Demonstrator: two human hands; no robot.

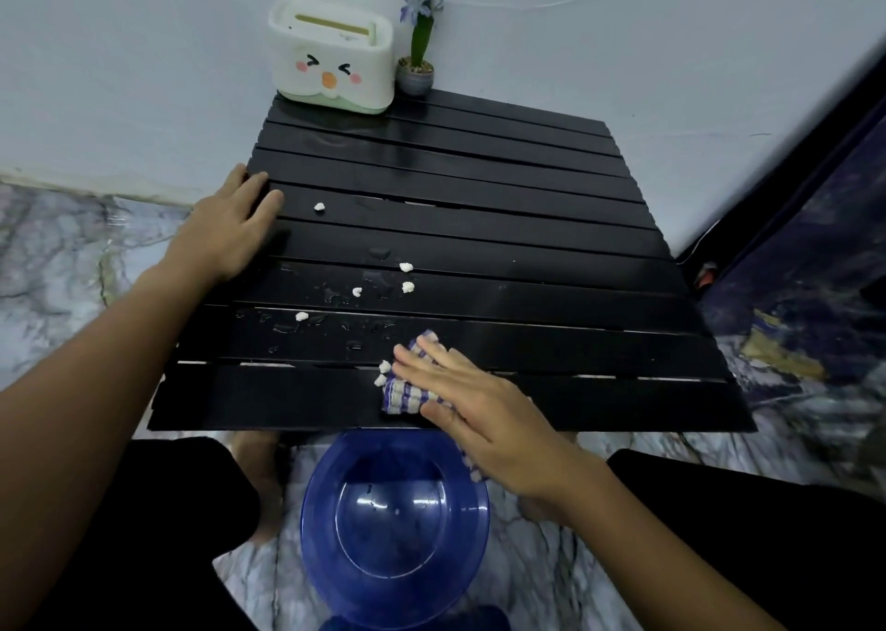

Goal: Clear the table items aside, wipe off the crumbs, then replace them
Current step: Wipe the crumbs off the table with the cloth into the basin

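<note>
Below the near table edge sits a translucent blue plastic basin [395, 530]. Right hand [472, 405] presses flat, fingers extended, on the soft blue-and-white checked cloth [402, 396] on the black slatted table [527, 256]. Left hand [230, 228] rests open, bracing the left edge. Light white crumbs [407, 287] lie mid-table; they should sweep easily. Pinch the limp cloth by a fold.

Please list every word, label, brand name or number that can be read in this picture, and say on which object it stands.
None: no readable text in this view.
The white tissue box carries only a drawn cartoon face, no letters.
The flower pot, blue basin, striped cloth and black slatted table show no label.
</note>
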